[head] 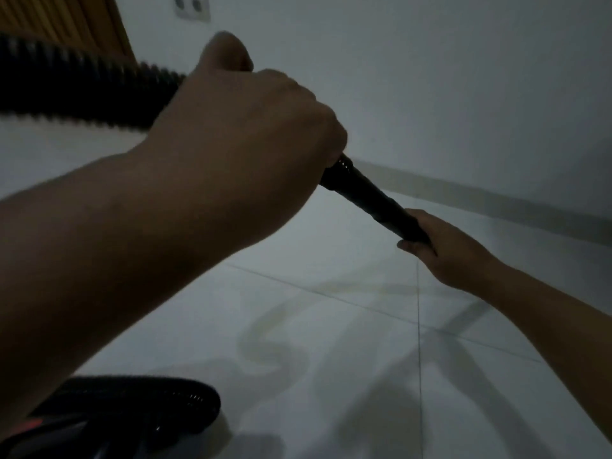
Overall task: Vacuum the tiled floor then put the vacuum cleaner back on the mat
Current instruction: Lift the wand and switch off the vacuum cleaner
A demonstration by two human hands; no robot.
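- Around the black tube (pixel 374 198), both sets of fingers are curled tight: the left hand (pixel 251 127) wraps its upper end, where the ribbed hose (pixel 82 91) joins, and the right hand (pixel 440 246) clasps the lower end, thumb under and fingers over.
- The two grips are set apart along the tube, likely so one hand steadies while the other steers or twists; it could also be a joint being pushed together or pulled apart, and I cannot tell which.
- The tube slopes down and away to the right, and its far end is hidden in the right palm, so no nozzle shows.
- The hose runs off to the left edge, blurred, and a second loop of it lies at the bottom left beside the vacuum (pixel 66 435), a dark body with a red trim line, only partly in view.
- The vacuum sits on the floor (pixel 331 376) close by the person, near enough that the hose has slack.
- The tiles are pale with thin grout lines and faint curved marks; shadows of the arms cross them.
- A skirting strip (pixel 496 200) meets the wall (pixel 430 77), with a socket (pixel 192 6) and a wooden panel (pixel 66 18) at the top left.
- No mat is in view, so the return step seems to lie ahead.
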